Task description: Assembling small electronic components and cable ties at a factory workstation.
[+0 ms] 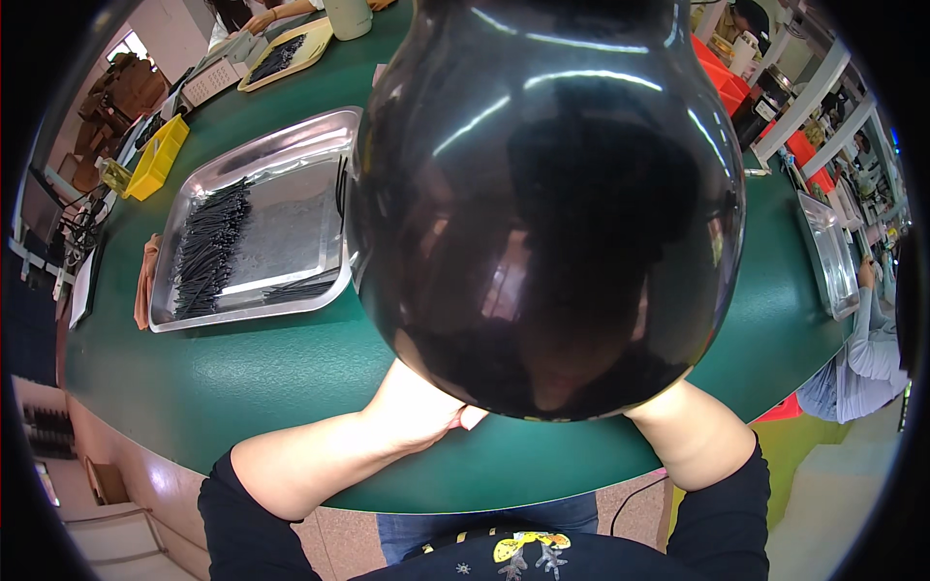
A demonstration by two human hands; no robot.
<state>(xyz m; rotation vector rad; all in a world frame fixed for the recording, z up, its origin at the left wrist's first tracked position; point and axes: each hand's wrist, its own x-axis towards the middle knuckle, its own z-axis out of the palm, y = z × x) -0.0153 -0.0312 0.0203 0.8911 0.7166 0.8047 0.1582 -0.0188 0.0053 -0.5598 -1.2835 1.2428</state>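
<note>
A large glossy black dome [552,223], which looks like a lamp shade, fills the middle of the view and covers most of both hands. My left hand [412,399] reaches in under its lower left rim. Part of a finger or thumb shows there, but the other fingers and anything they hold are hidden. My right hand goes under the dome's lower right rim, and only the wrist [668,407] and forearm show. To the left, a shallow metal tray [300,208] lies on the green table [281,378]. Many thin black strips [208,252] are bunched along its left side.
Left of the tray are a brown cloth-like piece [147,281] and a yellow bin [158,158]. At the far side, another person's hand [260,21] is near a cream tray [310,53] of black pieces. A second metal tray [828,257] and red bins [722,82] are on the right.
</note>
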